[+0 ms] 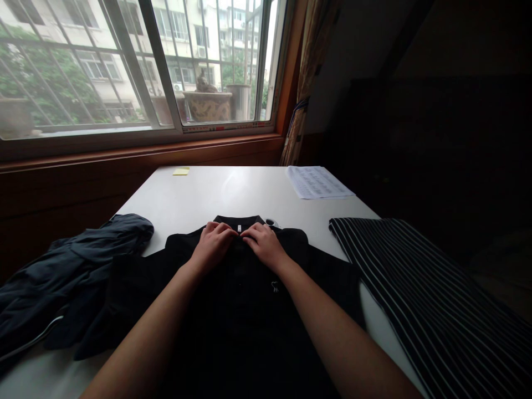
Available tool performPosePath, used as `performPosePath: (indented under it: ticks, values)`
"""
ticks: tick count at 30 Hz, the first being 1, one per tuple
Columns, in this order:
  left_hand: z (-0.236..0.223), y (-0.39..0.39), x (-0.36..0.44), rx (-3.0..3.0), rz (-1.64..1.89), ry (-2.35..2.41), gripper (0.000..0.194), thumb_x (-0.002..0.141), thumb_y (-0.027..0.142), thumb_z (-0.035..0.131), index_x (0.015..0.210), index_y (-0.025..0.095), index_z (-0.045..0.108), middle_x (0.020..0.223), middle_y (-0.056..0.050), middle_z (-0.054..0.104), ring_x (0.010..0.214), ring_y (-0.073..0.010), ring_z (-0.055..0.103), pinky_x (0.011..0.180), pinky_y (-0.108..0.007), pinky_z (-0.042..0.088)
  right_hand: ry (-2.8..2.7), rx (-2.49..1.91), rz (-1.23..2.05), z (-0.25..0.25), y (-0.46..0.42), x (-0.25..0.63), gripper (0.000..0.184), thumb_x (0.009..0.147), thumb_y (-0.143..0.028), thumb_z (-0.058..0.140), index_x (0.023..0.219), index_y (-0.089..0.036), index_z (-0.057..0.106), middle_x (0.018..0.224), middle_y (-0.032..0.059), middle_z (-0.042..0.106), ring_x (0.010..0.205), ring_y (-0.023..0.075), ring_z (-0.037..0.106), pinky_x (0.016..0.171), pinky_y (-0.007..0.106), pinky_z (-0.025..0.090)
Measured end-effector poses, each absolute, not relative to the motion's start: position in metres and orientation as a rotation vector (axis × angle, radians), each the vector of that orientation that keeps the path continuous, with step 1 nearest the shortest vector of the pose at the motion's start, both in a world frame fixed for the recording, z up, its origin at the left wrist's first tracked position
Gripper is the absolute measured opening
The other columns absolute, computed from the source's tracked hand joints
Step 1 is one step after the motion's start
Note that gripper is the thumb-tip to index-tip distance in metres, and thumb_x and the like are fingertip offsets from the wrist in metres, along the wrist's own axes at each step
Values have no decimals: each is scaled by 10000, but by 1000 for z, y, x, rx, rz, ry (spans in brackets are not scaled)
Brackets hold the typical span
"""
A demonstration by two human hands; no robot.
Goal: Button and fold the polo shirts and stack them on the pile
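Observation:
A black short-sleeved polo shirt [241,310] lies front up and spread out, its collar toward the far side of the table. Inside the neck shows a small white label, and a small pale emblem sits on the chest. My left hand [215,243] pinches the left side of the collar near the neck opening. Opposite it, my right hand [265,244] pinches the right side of the collar. The fingertips of both hands nearly meet just below the label. Behind my right hand, a small round white item [272,223] is partly hidden by the shirt.
On the white table [233,191], a crumpled dark blue garment [83,260] lies at the left and a black-and-white striped cloth [411,277] at the right. Yellow sticky notes [181,171] and printed sheets [319,182] lie toward the far edge, below a barred window.

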State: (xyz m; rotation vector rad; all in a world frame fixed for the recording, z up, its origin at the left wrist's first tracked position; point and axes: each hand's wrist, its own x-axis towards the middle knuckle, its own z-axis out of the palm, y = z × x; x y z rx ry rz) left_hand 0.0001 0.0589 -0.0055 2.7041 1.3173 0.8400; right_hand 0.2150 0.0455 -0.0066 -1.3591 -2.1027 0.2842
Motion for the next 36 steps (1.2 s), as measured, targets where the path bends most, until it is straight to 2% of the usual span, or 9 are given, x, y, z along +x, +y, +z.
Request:
performPosePath:
  ticks: [5, 11, 15, 20, 28, 36]
  values:
    - [3, 51, 5, 2734, 865, 1564, 122, 962, 284, 579, 1018, 268, 687, 1017, -54, 646, 983, -284, 482, 915, -460, 450, -2023, -1420, 119, 0, 41, 212, 75, 921, -231, 656, 955, -244, 722, 976, 56, 639, 975, 250, 551, 906, 413, 448]
    - [-2, 56, 3, 2607, 945, 1539, 113, 934, 174, 572, 1000, 223, 650, 1063, -72, 564, 929, -229, 546, 845, -369, 512, -1986, -1229, 120, 0, 39, 212, 182, 890, -87, 590, 951, -212, 708, 979, 65, 586, 940, 213, 570, 895, 358, 497]
    - [-6, 62, -1, 2674, 890, 1444, 130, 948, 175, 540, 952, 229, 659, 990, -59, 608, 938, -245, 542, 890, -399, 504, -2135, -1165, 95, -5, 39, 212, 185, 881, -138, 635, 987, -238, 748, 1020, 68, 631, 1001, 239, 548, 938, 405, 490]
    - [-3, 60, 0, 2666, 940, 1426, 110, 950, 224, 557, 965, 221, 666, 1044, -69, 615, 1010, -262, 526, 945, -420, 490, -2132, -1168, 85, -6, 39, 212, 201, 911, -203, 636, 1061, -265, 755, 1111, 69, 658, 1094, 260, 529, 978, 446, 471]
    - [-7, 62, -1, 2615, 950, 1446, 107, 924, 212, 571, 976, 240, 660, 1060, -67, 604, 1021, -262, 542, 945, -433, 489, -2190, -1170, 144, -3, 40, 214, 201, 888, -203, 649, 990, -301, 792, 1153, 47, 680, 1150, 268, 506, 1029, 467, 445]
    - [-7, 62, 0, 2622, 908, 1451, 99, 926, 212, 566, 967, 235, 654, 1067, -69, 601, 1014, -256, 549, 955, -433, 482, -2183, -1273, 204, -4, 32, 198, 169, 908, -248, 645, 1063, -253, 712, 1192, 75, 656, 1175, 283, 465, 1082, 483, 389]
